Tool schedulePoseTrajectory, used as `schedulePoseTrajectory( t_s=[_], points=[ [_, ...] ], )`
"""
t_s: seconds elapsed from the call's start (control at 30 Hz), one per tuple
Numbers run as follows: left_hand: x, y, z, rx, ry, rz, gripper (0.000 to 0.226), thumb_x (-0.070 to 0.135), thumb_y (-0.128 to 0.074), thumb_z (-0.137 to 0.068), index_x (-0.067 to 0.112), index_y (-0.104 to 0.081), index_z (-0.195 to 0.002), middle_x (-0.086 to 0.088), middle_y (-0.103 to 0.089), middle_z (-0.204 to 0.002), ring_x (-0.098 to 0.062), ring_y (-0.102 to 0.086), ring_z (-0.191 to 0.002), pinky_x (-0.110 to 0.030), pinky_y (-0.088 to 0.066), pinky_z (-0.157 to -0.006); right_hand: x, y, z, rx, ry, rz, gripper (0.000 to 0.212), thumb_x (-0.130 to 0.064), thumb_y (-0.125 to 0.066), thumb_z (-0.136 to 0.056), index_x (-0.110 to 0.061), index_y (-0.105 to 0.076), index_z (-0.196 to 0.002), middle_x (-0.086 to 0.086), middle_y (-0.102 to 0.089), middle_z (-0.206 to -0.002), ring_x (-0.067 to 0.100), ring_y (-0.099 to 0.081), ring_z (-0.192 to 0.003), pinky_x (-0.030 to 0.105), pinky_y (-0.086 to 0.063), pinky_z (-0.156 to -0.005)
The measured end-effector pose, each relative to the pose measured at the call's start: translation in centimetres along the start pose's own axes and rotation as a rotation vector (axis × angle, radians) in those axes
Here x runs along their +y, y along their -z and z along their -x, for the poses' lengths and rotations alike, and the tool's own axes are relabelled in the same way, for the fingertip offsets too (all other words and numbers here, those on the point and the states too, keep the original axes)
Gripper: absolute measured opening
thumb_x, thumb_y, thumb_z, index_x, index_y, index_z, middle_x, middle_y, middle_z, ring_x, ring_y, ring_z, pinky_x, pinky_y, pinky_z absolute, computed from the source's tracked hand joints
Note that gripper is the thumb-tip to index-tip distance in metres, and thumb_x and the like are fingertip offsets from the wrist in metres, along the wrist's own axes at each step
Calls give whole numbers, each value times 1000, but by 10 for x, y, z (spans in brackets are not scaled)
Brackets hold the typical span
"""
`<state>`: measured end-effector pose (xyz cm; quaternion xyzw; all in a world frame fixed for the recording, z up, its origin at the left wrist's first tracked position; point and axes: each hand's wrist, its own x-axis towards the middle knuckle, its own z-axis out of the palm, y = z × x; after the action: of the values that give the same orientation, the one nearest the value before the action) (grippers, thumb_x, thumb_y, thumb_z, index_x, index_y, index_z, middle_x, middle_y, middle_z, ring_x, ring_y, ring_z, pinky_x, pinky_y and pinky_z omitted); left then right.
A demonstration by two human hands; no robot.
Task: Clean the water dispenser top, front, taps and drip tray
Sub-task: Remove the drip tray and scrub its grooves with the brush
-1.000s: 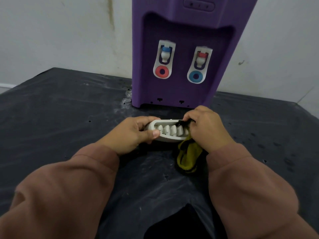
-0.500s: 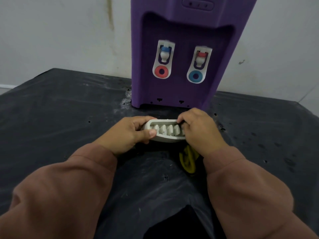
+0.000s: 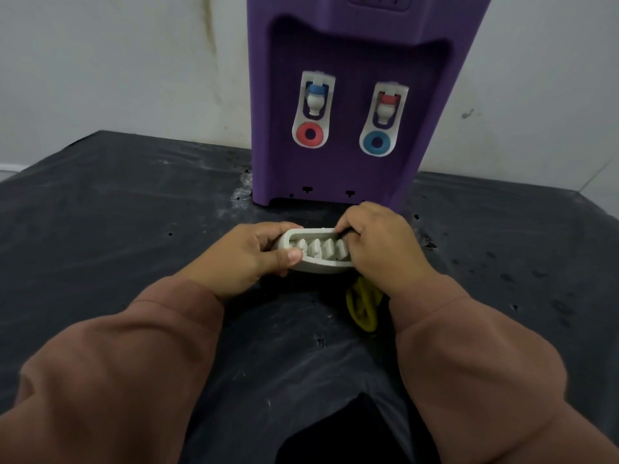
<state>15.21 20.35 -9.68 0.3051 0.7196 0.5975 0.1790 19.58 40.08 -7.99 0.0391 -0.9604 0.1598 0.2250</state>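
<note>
Left hand point(image 3: 249, 257) grips tray point(image 3: 310, 251) left end, thumb on front rim. Right hand point(image 3: 378, 242) clenches cloth point(image 3: 363, 304) against tray right end. Tray off dispenser point(image 3: 355, 102), just before its base, mid-worktop point(image 3: 117, 212).

The one camera is sitting on the person's head, looking forward and down across the table point(image 3: 117, 212) toward the wall point(image 3: 117, 61). It is facing the dispenser point(image 3: 355, 45) almost square on, a little from above, and is cutting off its top at the upper edge. It is hanging close over the arms: the left sleeve point(image 3: 117, 380) and right sleeve point(image 3: 485, 363) are filling the lower corners, large and bowed by the wide lens. The left hand point(image 3: 248, 259) and right hand point(image 3: 378, 242) are lying near the middle of the view, just before the dispenser's foot, the left gripping the tray point(image 3: 318, 267), the right holding the cloth point(image 3: 363, 306) to it.
</note>
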Motion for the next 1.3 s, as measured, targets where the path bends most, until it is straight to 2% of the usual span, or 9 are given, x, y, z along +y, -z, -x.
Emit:
schedulePoseTrajectory(
  t_s=[0.17, 0.3, 0.43, 0.5, 0.67, 0.8, 1.03, 1.17, 1.3],
  points=[
    [0, 1, -1, 0, -5, 11, 30, 24, -63, -77, 32, -67, -106, 2, -71, -98, -8, -59, -77, -19, -50, -69, 19, 4, -4, -41, -86, -10, 19, 3, -56, -78, -9, -69, -85, 6, -57, -91, 20, -53, -88, 15, -30, -66],
    [0, 0, -2, 0, -4, 12, 26, 14, -62, -85, 30, -66, -105, 4, -69, -94, -6, -58, -73, -18, -50, -68, 14, 2, -4, -39, -102, -12, 17, 0, -54, -80, -10, -67, -85, 4, -58, -93, 21, -54, -92, 21, -36, -73],
    [-1, -3, -1, 1, -4, -12, 26, 16, -67, -82, 28, -67, -105, -12, -69, -99, -13, -58, -79, -22, -50, -71, -23, -1, 2, -4, 57, -189, 17, -2, -55, -76, -11, -68, -84, 3, -61, -88, 19, -56, -86, 26, -43, -77],
    [-2, -2, -1, -8, -1, -29, 27, 14, -66, -84, 24, -66, -109, -19, -66, -103, -17, -56, -81, -23, -49, -70, -27, -3, 2, -31, 81, -163, 18, -2, -55, -78, -10, -69, -87, 5, -61, -91, 20, -56, -88, 26, -43, -77],
    [-3, -1, -1, 11, 2, -31, 31, 11, -63, -85, 35, -65, -104, -7, -69, -94, -12, -55, -73, -21, -49, -71, 14, 5, -4, -37, -110, 37, 24, 4, -55, -76, -8, -71, -88, 10, -60, -94, 25, -56, -90, 18, -32, -69],
    [0, 0, -1, 4, -1, -20, 27, 23, -67, -79, 45, -68, -95, -2, -70, -96, -10, -57, -71, -21, -50, -72, 31, 8, -5, -23, -202, 134, 28, 7, -50, -75, -7, -70, -90, 13, -59, -94, 31, -56, -92, 26, -40, -73],
    [0, -1, -1, -10, -22, -45, 28, 14, -66, -83, 27, -64, -108, -20, -65, -108, -17, -55, -83, -23, -48, -75, -29, -8, 5, -31, 156, -97, 24, -3, -45, -72, -8, -66, -82, 11, -60, -85, 27, -56, -84, 33, -45, -74],
    [2, 0, -1, -6, -14, -57, 30, 8, -60, -87, 30, -63, -108, -16, -66, -101, -13, -53, -75, -20, -46, -71, -1, -2, 0, -16, 21, -54, 25, 3, -49, -72, -7, -69, -82, 11, -60, -87, 28, -56, -84, 27, -40, -71],
    [2, 0, -1, 3, -10, -33, 33, 5, -60, -86, 35, -63, -101, 9, -69, -91, -4, -57, -76, -15, -47, -72, 31, 6, -3, -26, -173, 99, 28, 8, -53, -76, -8, -70, -91, 12, -57, -95, 27, -55, -89, 23, -37, -70]
  ],
)
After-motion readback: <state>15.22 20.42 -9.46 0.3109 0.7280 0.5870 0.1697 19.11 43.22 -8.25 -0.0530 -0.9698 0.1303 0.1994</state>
